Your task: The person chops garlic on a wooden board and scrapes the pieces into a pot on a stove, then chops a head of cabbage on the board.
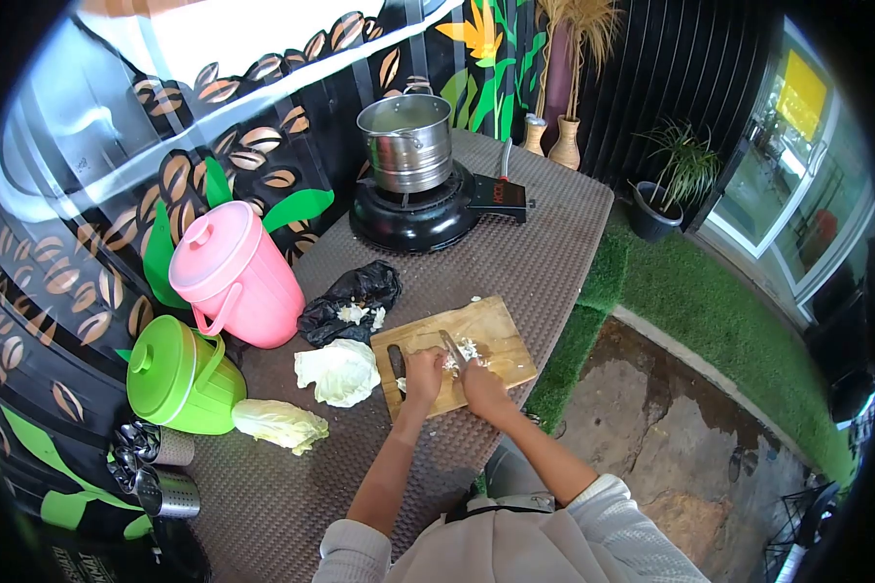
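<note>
A wooden cutting board [507, 340] lies near the table edge in front of me. My right hand [483, 387] is closed around a knife [450, 344], its blade pointing away from me over the board. Small white chopped pieces [470, 348] lie beside the blade. My left hand [424, 374] is close to the knife on the left, fingers bent and drawn together. What those fingers hold, if anything, is too small to make out. A dark, long-handled object [396, 360] lies along the board's left side, partly hidden by my left hand.
Left of the board are a cabbage [338, 373], a napa cabbage [282, 426] and a black plastic bag [365, 289] with white scraps. Pink [253, 282] and green [187, 384] lidded jugs stand by the wall, near utensil holders [172, 492]. A steel pot [405, 146] sits on a black stove [413, 219].
</note>
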`<act>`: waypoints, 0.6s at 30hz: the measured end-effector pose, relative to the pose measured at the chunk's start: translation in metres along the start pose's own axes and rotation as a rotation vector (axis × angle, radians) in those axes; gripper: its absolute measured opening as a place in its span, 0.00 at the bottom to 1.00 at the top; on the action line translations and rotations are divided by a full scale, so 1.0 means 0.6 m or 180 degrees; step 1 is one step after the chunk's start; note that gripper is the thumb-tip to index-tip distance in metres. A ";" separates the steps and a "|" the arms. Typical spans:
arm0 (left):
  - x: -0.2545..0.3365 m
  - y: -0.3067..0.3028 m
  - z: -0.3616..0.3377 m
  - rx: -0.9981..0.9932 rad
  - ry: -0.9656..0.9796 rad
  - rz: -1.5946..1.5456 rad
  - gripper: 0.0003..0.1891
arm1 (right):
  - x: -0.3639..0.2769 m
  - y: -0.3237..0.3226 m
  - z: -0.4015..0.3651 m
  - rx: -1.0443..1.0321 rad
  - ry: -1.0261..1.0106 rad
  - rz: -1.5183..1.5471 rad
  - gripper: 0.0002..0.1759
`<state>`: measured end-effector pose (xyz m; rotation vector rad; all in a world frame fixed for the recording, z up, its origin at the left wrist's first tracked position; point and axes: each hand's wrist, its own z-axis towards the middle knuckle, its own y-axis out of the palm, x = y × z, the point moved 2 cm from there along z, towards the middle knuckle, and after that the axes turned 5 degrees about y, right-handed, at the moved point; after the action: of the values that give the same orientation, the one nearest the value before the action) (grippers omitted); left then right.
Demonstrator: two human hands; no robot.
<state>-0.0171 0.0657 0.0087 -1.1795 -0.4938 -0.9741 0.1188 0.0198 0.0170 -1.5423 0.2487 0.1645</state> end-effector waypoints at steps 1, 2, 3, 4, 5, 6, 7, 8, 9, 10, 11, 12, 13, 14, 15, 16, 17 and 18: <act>0.003 -0.002 -0.002 0.0046 -0.0038 -0.0006 0.06 | 0.016 -0.005 0.011 -0.0355 -0.0089 0.0586 0.14; 0.006 -0.005 -0.006 0.0054 -0.0035 -0.0003 0.06 | 0.028 -0.008 0.017 -0.0715 -0.0180 0.1171 0.14; 0.013 -0.009 -0.010 0.0063 0.0179 0.0148 0.09 | 0.036 -0.020 0.011 -0.0992 0.0061 0.1940 0.18; 0.020 -0.012 -0.013 0.0072 0.0393 0.0296 0.12 | 0.041 -0.024 0.005 -0.0987 0.0054 0.1935 0.18; 0.025 -0.016 -0.017 0.0078 0.0395 0.0293 0.12 | 0.047 -0.024 -0.005 -0.1166 0.0286 0.2557 0.18; 0.030 -0.019 -0.023 -0.0083 0.0497 0.0179 0.13 | 0.050 -0.028 -0.014 -0.1344 0.0527 0.3181 0.19; 0.036 -0.020 -0.028 -0.0246 0.0600 0.0067 0.16 | 0.054 -0.035 -0.020 -0.1342 0.0527 0.3184 0.19; 0.043 -0.023 -0.035 -0.0247 0.0608 0.0073 0.16 | 0.057 -0.040 -0.027 -0.1738 0.0771 0.3633 0.19; 0.071 -0.032 -0.043 -0.0367 0.0914 0.0407 0.17 | 0.059 -0.044 -0.033 -0.2139 0.1016 0.4076 0.19; 0.091 -0.036 -0.052 -0.0487 0.1216 0.0741 0.18 | 0.062 -0.047 -0.037 -0.2135 0.1009 0.4081 0.19; 0.101 -0.039 -0.060 -0.0487 0.1221 0.0749 0.18 | 0.065 -0.048 -0.042 -0.2238 0.1113 0.4353 0.19; 0.107 -0.039 -0.069 -0.0646 0.1260 0.0793 0.19 | 0.067 -0.048 -0.046 -0.2340 0.1214 0.4628 0.19; 0.111 -0.038 -0.077 -0.0802 0.1300 0.0839 0.19 | 0.069 -0.049 -0.048 -0.2335 0.1200 0.4635 0.19; 0.111 -0.037 -0.082 -0.0799 0.1313 0.0851 0.19 | 0.070 -0.051 -0.049 -0.2340 0.1161 0.4712 0.18; 0.109 -0.035 -0.086 -0.0871 0.1263 0.0996 0.20 | 0.069 -0.055 -0.051 -0.2344 0.1124 0.4788 0.18; 0.106 -0.031 -0.089 -0.0945 0.1207 0.1138 0.20 | 0.068 -0.059 -0.053 -0.2338 0.1116 0.4793 0.18; 0.104 -0.027 -0.090 -0.0942 0.1213 0.1143 0.20 | 0.068 -0.062 -0.054 -0.2293 0.1111 0.4625 0.18; 0.105 -0.025 -0.088 -0.0888 0.1100 0.1242 0.20 | 0.068 -0.065 -0.055 -0.2246 0.1106 0.4457 0.18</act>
<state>-0.0050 -0.0078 0.0472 -1.2613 0.1511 -0.8961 0.1662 -0.0163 0.0437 -1.8010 1.6702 1.1755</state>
